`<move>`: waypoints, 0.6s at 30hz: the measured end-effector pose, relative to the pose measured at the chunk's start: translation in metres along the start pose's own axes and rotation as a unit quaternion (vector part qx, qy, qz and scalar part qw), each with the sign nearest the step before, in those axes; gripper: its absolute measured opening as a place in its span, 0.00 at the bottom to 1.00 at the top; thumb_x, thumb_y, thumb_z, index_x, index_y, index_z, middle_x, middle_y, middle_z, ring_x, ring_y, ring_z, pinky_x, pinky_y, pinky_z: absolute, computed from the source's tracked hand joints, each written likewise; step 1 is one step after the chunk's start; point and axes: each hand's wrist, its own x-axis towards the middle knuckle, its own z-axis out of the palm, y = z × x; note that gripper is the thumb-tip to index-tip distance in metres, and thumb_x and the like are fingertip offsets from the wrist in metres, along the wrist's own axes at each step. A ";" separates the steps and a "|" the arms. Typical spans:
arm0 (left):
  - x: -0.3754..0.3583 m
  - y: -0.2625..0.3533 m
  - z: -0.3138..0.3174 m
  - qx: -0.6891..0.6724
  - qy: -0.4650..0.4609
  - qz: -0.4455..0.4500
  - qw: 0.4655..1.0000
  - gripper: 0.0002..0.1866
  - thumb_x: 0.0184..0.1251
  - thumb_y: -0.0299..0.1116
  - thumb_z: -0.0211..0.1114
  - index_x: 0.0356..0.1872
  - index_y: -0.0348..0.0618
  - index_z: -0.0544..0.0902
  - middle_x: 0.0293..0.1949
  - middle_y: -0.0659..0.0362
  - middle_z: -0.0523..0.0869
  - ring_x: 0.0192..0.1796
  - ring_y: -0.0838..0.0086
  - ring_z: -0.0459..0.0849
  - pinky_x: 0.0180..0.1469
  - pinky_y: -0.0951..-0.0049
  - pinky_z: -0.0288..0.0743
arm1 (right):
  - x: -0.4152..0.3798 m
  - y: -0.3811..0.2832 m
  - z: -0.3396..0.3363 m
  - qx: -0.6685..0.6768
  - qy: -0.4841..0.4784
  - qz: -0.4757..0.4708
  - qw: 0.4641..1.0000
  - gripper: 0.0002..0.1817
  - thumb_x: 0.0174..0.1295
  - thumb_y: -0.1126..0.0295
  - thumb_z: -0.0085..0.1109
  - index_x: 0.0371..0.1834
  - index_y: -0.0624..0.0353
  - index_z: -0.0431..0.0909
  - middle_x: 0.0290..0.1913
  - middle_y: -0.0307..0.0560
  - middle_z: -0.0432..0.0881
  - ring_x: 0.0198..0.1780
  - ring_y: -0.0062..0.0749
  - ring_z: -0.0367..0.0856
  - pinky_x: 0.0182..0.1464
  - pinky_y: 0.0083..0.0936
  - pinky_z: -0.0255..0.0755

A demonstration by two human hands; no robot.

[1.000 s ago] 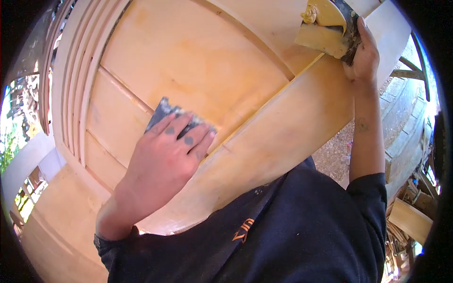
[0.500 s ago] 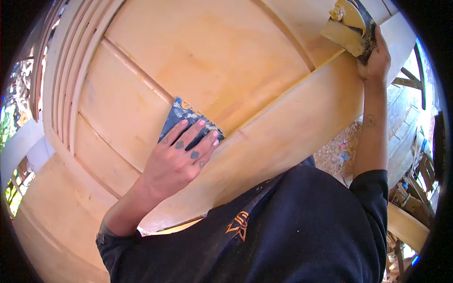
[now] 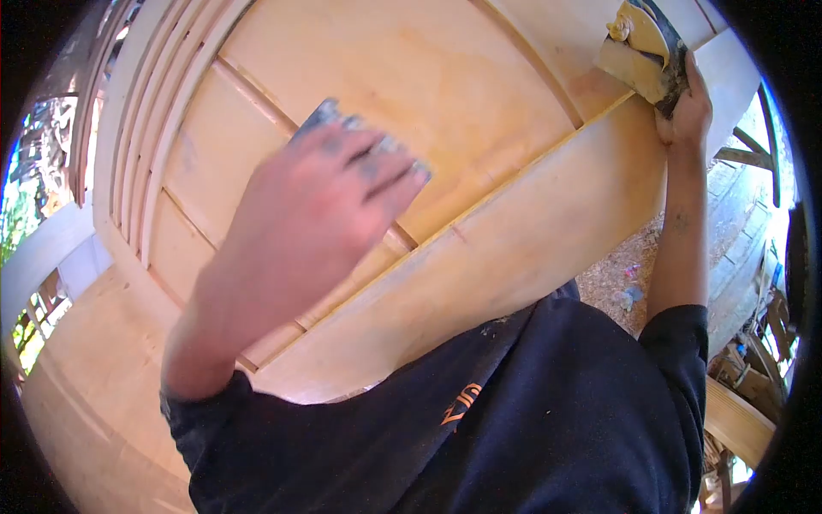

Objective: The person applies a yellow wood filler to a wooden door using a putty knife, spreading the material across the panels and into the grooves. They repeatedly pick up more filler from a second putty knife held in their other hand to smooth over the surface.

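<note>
My left hand (image 3: 312, 210), smeared by motion, is closed around a flat dark putty scraper (image 3: 318, 117). Bits of filler cling to the scraper's far edge, and the hand covers most of its blade. Both overlap the pale wooden panel (image 3: 445, 111), which has yellowish filler smears and grooved joints. At the upper right, my right hand (image 3: 687, 110) grips the edge of a dark putty board (image 3: 676, 64). A thick mound of tan putty (image 3: 638, 43) lies on that board, beside a ridge of the woodwork.
A wide smooth rail (image 3: 514, 231) runs diagonally between the panel and my torso. Curved slats (image 3: 158, 111) line the left side. Below right lies ground strewn with shavings (image 3: 612, 278), with stacked wood (image 3: 745, 420) beyond my right arm.
My left hand has moved up with the scraper, away from the joint by the rail, and looks larger. The right hand with the putty board has barely shifted.
</note>
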 end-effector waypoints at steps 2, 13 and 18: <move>0.029 -0.012 0.003 0.001 -0.015 0.000 1.000 0.15 0.53 0.25 0.55 0.43 0.44 0.82 0.47 0.60 0.82 0.52 0.62 0.78 0.58 0.64 0.70 | 0.009 0.004 -0.010 0.017 -0.025 0.005 1.000 0.19 0.70 0.64 0.45 0.53 0.70 0.72 0.52 0.52 0.79 0.53 0.39 0.78 0.58 0.35 0.71; -0.019 0.002 0.018 -0.030 -0.083 -0.017 0.996 0.15 0.51 0.23 0.55 0.40 0.45 0.83 0.41 0.58 0.84 0.51 0.63 0.79 0.57 0.65 0.71 | 0.007 0.003 -0.007 0.014 0.026 -0.008 1.000 0.18 0.69 0.65 0.46 0.53 0.70 0.73 0.51 0.52 0.80 0.52 0.39 0.79 0.58 0.35 0.72; -0.008 -0.016 -0.008 -0.091 -0.027 -0.056 0.994 0.19 0.47 0.17 0.54 0.41 0.42 0.83 0.42 0.54 0.84 0.49 0.60 0.81 0.53 0.64 0.74 | 0.015 0.005 -0.017 0.036 -0.023 0.016 0.999 0.18 0.69 0.65 0.47 0.52 0.69 0.74 0.51 0.52 0.80 0.51 0.39 0.79 0.58 0.35 0.72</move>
